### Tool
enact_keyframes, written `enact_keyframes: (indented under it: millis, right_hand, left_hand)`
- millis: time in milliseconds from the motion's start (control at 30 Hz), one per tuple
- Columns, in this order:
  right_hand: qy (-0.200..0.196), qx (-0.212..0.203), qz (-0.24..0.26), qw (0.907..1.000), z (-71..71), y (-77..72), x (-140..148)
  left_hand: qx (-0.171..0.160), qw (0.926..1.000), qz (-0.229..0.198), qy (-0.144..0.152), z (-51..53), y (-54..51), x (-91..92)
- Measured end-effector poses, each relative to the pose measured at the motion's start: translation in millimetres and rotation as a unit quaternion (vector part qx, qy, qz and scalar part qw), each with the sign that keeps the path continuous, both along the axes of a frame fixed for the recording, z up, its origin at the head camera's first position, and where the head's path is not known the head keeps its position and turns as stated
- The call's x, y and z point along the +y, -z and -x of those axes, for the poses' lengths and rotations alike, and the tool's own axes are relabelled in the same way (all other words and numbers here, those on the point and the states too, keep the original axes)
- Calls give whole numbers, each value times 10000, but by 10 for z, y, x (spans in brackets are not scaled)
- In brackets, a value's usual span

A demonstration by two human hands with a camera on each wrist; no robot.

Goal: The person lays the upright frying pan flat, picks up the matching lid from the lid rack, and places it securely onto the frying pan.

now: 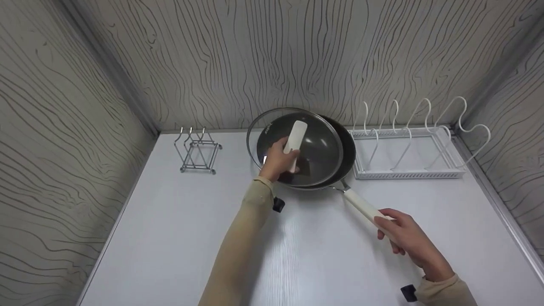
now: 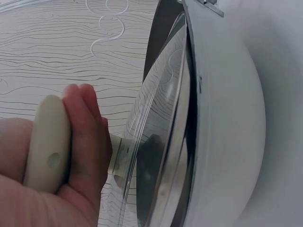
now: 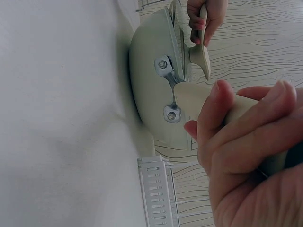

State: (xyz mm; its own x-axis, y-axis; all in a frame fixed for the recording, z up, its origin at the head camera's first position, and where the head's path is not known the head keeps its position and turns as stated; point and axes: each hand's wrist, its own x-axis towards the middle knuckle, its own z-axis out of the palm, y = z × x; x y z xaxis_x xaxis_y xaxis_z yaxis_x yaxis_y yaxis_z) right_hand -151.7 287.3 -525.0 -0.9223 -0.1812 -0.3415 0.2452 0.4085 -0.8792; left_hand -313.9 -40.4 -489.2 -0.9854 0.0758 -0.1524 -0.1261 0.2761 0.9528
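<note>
A glass lid (image 1: pixel 318 148) with a metal rim lies over a frying pan (image 1: pixel 349 146), shifted toward its left side. My left hand (image 1: pixel 278 159) grips the lid's cream-coloured upright handle (image 1: pixel 299 129), thumb on one side and fingers on the other. In the left wrist view the lid's rim lies close along the edge of the pan (image 2: pixel 227 127); whether it rests there all round I cannot tell. The fingers of my right hand (image 1: pixel 403 233) curl round the pan's long cream handle (image 1: pixel 361 206). A metal bracket (image 3: pixel 171 90) joins that handle to the pan's pale outer wall.
A small wire rack (image 1: pixel 199 155) stands at the back left of the white table (image 1: pixel 178 238). To the right of the pan is a white rack (image 1: pixel 408 174) with several curved wire dividers. Wood-patterned panels (image 1: pixel 212 63) enclose the back and sides.
</note>
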Motion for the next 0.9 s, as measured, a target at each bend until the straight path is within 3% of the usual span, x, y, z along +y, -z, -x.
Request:
enact_keyframes:
  millis: [233, 900]
  right_hand:
    - [49, -9, 17, 10000, -5, -22, -12]
    - [73, -58, -28, 10000, 5, -4, -15]
  left_hand:
    - [108, 9994, -311, 62, 7, 29, 5]
    - [132, 9986, -511, -49, 1, 70, 61]
